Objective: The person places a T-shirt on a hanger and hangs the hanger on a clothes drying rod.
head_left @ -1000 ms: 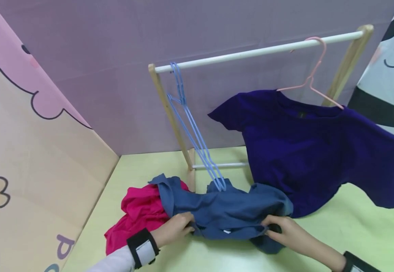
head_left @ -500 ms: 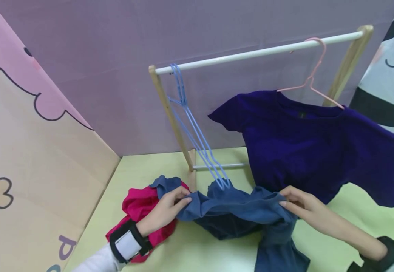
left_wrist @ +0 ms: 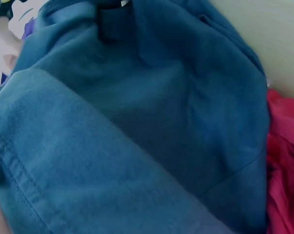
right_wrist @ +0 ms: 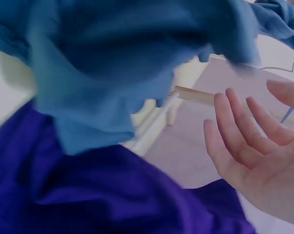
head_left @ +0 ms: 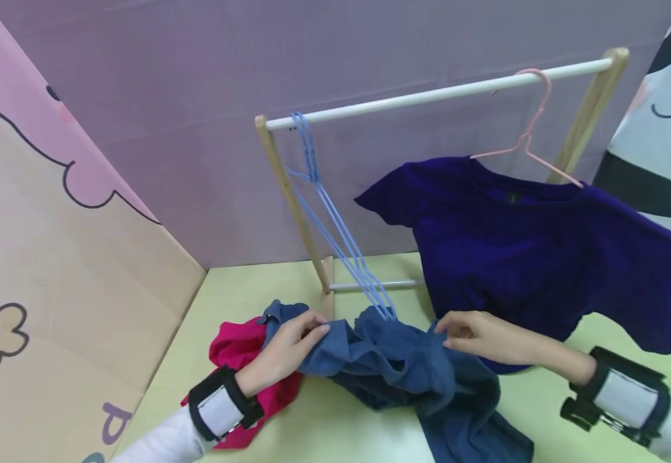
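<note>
A crumpled blue shirt [head_left: 399,370] lies partly lifted above the table, one end trailing toward the front. My left hand [head_left: 285,344] pinches its upper left edge between thumb and fingers. Over the shirt's right part is my right hand [head_left: 480,334]; in the right wrist view its fingers [right_wrist: 242,129] are apart, with no cloth between them. Folds of the blue shirt [left_wrist: 137,122] fill most of the left wrist view, with a stitched hem at lower left. Beneath and left of it sits a red garment [head_left: 233,347].
A wooden rack with a white rail [head_left: 428,98] stands behind. Several blue hangers [head_left: 341,225] hang at its left end, their lower ends reaching the shirt. On the right, a purple T-shirt [head_left: 514,257] hangs from a pink hanger [head_left: 527,134]. The table [head_left: 242,283] is pale yellow-green.
Both hands have lifted the blue shirt's near edge up and back. Since then my right hand has let go and shifted left, and the shirt's right side has sagged into folds.
</note>
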Tool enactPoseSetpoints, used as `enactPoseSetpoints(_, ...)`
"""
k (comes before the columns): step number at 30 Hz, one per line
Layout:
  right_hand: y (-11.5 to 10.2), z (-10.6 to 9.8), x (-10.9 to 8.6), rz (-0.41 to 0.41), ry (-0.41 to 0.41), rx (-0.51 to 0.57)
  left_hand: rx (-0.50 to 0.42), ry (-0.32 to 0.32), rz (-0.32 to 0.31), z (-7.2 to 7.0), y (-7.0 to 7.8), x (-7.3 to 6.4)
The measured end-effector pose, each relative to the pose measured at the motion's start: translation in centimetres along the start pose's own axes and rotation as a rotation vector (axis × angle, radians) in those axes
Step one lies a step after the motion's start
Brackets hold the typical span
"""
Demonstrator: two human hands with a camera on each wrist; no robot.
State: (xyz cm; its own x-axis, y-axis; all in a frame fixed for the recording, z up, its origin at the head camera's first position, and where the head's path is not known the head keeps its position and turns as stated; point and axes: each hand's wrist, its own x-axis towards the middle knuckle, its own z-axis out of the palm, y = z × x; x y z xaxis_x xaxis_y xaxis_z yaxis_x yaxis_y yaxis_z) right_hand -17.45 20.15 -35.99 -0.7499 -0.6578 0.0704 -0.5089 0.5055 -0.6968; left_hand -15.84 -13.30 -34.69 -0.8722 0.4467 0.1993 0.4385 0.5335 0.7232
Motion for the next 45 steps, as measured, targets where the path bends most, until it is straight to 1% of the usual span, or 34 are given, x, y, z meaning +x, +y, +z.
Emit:
enactPoseSetpoints(2,-0.9,-0.5,1.5,0.004,0.000,-0.004,0.012,0.001,0.013,0.1,-0.1,0.2)
enactPoseSetpoints(4,-2.0,-1.1,3.1,-0.003,0.032,0.005,0.021,-0.003,0.028,0.1,-0.1,0.3)
enactPoseSetpoints(7,-3.9,-2.0,5.6,-0.008,0.088,0.046,0.034,-0.012,0.047,0.1,0.1,0.4)
enactPoseSetpoints(10,-5.8,-2.4,7.8,-0.007,0.124,0.092,0.043,-0.023,0.055,0.1,0.3,0.5)
enactPoseSetpoints(14,-7.7,-2.4,9.9,0.014,0.160,0.124,0.051,-0.031,0.050,0.2,0.4,0.6)
enactPoseSetpoints(17,-8.4,-2.1,11.2,0.011,0.187,0.130,0.054,-0.037,0.049,0.2,0.4,0.7)
enactPoseSetpoints(19,-8.5,-2.0,11.8,-0.004,0.216,0.132,0.059,-0.046,0.052,0.3,0.4,0.7)
enactPoseSetpoints(22,-8.6,-1.8,12.3,-0.028,0.257,0.144,0.066,-0.068,0.058,0.3,0.4,0.8)
enactPoseSetpoints(25,-8.8,-1.7,12.4,-0.033,0.310,0.158,0.075,-0.091,0.064,0.3,0.2,0.7)
enactPoseSetpoints(28,-9.1,-1.8,12.5,0.010,0.389,0.156,0.079,-0.113,0.072,0.2,0.2,0.7)
enactPoseSetpoints(32,-9.3,-2.6,12.8,0.086,0.510,0.144,0.066,-0.138,0.084,0.1,0.3,0.8)
enactPoseSetpoints(35,-9.1,-3.3,13.1,0.106,0.590,0.140,0.053,-0.147,0.080,0.0,0.3,0.8)
enactPoseSetpoints(39,-8.6,-4.0,13.0,0.096,0.663,0.143,0.048,-0.137,0.071,0.0,0.3,0.7)
enactPoseSetpoints(45,-8.1,-5.3,11.5,0.091,0.722,0.139,0.036,-0.078,0.065,-0.3,0.3,0.6)
